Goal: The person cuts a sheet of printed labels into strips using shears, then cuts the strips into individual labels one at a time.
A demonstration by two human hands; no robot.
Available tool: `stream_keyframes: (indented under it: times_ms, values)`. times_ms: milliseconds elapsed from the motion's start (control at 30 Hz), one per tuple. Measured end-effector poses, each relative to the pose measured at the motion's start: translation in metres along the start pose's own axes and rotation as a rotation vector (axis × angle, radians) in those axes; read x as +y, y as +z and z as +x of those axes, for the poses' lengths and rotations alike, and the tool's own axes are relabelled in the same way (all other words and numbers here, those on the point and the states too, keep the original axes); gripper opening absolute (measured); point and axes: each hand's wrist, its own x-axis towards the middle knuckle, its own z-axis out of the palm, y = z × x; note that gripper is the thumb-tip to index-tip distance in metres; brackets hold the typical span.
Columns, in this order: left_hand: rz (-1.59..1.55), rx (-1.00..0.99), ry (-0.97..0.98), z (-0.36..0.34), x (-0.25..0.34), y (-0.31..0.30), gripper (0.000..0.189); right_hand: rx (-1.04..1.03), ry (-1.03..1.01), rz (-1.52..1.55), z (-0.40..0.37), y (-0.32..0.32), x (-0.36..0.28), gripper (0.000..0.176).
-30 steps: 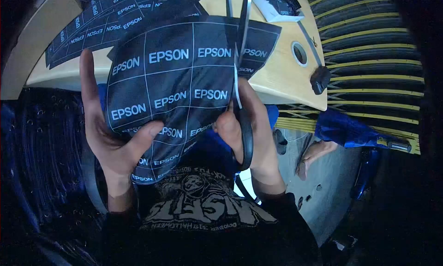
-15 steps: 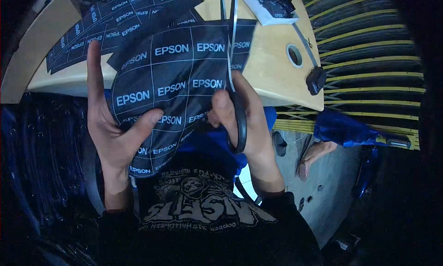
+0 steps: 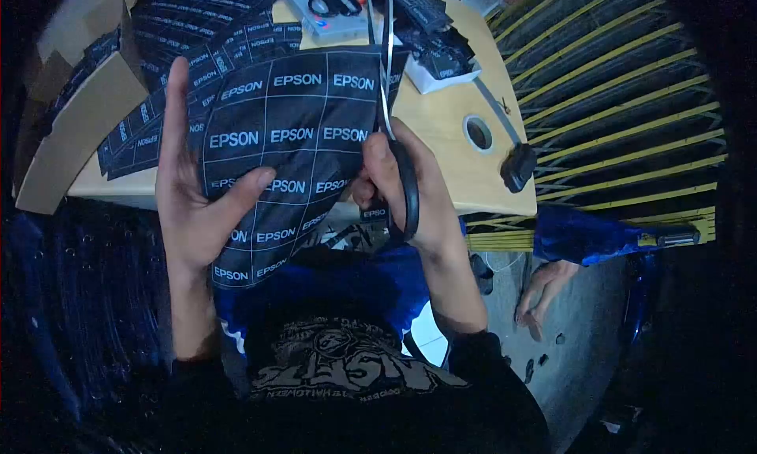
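A black sheet [image 3: 293,111] printed with rows of white EPSON labels in a grid is held up in front of me, bowed along its lower part. My left hand [image 3: 197,202] grips its left side, thumb on the printed face and index finger pointing up. My right hand [image 3: 430,190] is wrapped around the black handles of a pair of scissors [image 3: 410,187]. Their long blades point away from me along the sheet's right edge, with a narrow strip of sheet beyond them. Below my right hand a small EPSON piece [image 3: 374,213] shows.
More EPSON sheets [image 3: 197,20] are spread on the wooden table [image 3: 430,127], beside a cardboard box [image 3: 79,131]. A white box [image 3: 448,81] holds cut pieces. Another pair of scissors [image 3: 333,1] lies at the back. A yellow-slatted folding gate [image 3: 615,99] and another person's feet [image 3: 544,292] are rightward.
The view has shifted, revealing more of the table's back, the second scissors and the cardboard box. The strip right of the blades looks narrower. Both hands keep their holds.
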Motion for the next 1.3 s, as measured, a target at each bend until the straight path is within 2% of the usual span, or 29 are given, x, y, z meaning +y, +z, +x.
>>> stream_keyframes:
  times_ms: [167, 333, 400, 633, 733, 800, 900, 1033, 1100, 1233, 1300]
  values:
    - [0.212, -0.113, 0.129, 0.017, 0.001, -0.005, 0.092, 0.002, -0.011, -0.012, 0.008, -0.005, -0.009, 0.039]
    - [0.177, -0.135, 0.109, 0.026, 0.002, -0.010, 0.094, -0.017, -0.005, -0.051, 0.013, -0.009, -0.013, 0.034]
    - [0.318, -0.184, 0.227, 0.029, 0.001, -0.014, 0.094, -0.032, 0.030, -0.067, 0.014, -0.010, -0.015, 0.033]
    - [0.401, -0.212, 0.190, 0.033, 0.010, -0.010, 0.091, 0.001, -0.017, -0.030, 0.022, -0.008, -0.007, 0.035]
    - [0.419, -0.142, 0.101, 0.033, 0.009, -0.009, 0.094, 0.021, 0.010, -0.023, 0.024, -0.008, -0.008, 0.036]
    - [0.337, -0.139, 0.048, 0.035, 0.011, -0.006, 0.094, -0.033, 0.031, 0.027, 0.027, -0.011, -0.007, 0.036]
    - [0.278, -0.119, 0.022, 0.034, 0.012, -0.002, 0.095, -0.001, 0.067, -0.003, 0.025, -0.009, -0.010, 0.036]
    - [0.299, -0.138, 0.012, 0.036, 0.013, -0.006, 0.094, -0.003, 0.038, 0.031, 0.029, -0.011, -0.007, 0.037]
    - [0.313, -0.265, 0.086, 0.038, 0.014, -0.008, 0.088, -0.019, 0.030, 0.053, 0.031, -0.012, -0.005, 0.039]
    - [0.338, -0.151, 0.026, 0.037, 0.011, -0.006, 0.095, -0.021, 0.026, 0.055, 0.033, -0.011, -0.006, 0.037]
    - [0.321, -0.167, 0.112, 0.039, 0.013, -0.004, 0.089, -0.005, 0.051, 0.053, 0.034, -0.009, -0.009, 0.037]
